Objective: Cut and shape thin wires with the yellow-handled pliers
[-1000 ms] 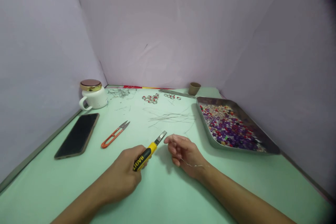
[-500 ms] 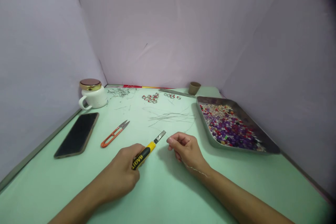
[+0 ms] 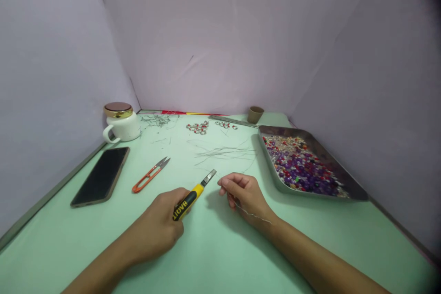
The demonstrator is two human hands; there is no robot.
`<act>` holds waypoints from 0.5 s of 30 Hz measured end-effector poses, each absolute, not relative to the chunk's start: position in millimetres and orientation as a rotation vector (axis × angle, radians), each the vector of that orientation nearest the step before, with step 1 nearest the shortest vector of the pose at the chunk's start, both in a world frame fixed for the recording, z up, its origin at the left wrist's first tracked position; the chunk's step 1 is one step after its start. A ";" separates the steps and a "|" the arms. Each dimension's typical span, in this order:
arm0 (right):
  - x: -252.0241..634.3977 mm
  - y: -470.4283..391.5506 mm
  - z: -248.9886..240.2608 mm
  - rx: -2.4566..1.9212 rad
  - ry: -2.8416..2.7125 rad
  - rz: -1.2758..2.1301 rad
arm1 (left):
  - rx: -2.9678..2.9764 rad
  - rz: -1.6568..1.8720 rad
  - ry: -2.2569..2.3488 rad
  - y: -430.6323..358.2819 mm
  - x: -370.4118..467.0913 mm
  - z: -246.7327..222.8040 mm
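Note:
My left hand (image 3: 161,223) is wrapped round a yellow and black utility knife (image 3: 193,197), its metal tip aimed up and to the right. Just right of that tip, my right hand (image 3: 243,193) pinches a thin wire (image 3: 255,215), which trails back from the fingers across the wrist. Thumb and forefinger hide the gripped part. Between knife and fingertips there is a small gap. Beyond both hands, several loose thin wires (image 3: 223,152) lie spread over the green tabletop (image 3: 206,257). Orange thread snips (image 3: 150,175) rest left of the knife.
On the right stands a metal tray (image 3: 277,179) of mixed beads (image 3: 303,170). A phone (image 3: 101,177) and a lidded white mug (image 3: 124,127) are at left. Toward the back are tangled wire scraps (image 3: 156,120), beaded pieces (image 3: 198,127) and a small brown cup (image 3: 255,115).
The knife tip has shifted very slightly up and left. My right fingers have turned a little, and the wire over the wrist lies a bit differently.

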State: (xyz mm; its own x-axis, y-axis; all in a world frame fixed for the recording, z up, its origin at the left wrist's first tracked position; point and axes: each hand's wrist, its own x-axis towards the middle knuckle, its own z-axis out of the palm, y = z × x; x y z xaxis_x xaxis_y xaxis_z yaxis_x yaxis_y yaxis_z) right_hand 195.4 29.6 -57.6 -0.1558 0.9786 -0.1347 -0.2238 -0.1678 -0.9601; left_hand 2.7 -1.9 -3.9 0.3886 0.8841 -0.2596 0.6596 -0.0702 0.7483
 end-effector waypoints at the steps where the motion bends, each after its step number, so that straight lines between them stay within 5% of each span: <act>1: 194.9 29.7 -56.9 -1.082 -1.035 1.513 | 1.788 0.327 1.311 -2.3 4.0 -1.2; 15: 188.2 26.7 -45.5 -1.264 -1.043 1.455 | 1.748 0.173 1.303 -13.0 10.9 21.2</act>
